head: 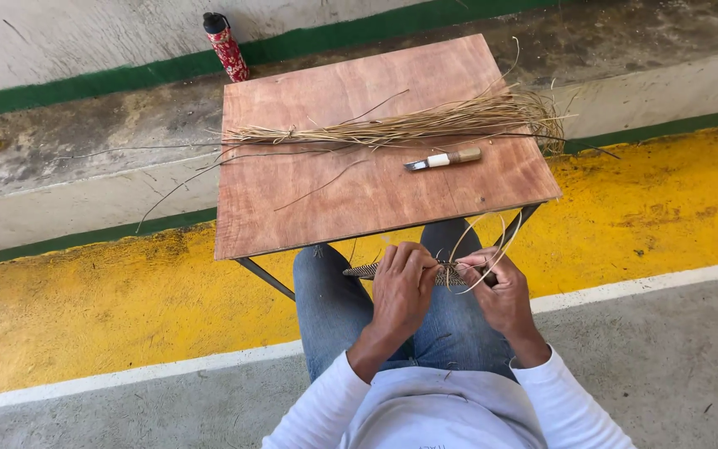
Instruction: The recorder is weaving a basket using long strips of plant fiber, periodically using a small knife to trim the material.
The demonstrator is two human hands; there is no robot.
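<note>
Fingers of the left hand curl closed over a narrow woven strip held above the lap, just below the near edge of the wooden table, while the right hand pinches its other end with loose strands looping up. Weaving looks mid-course; the next pass probably needs one strand threaded tightly across. Both forearms angle inward, wrists bent down, hands nearly touching.
</note>
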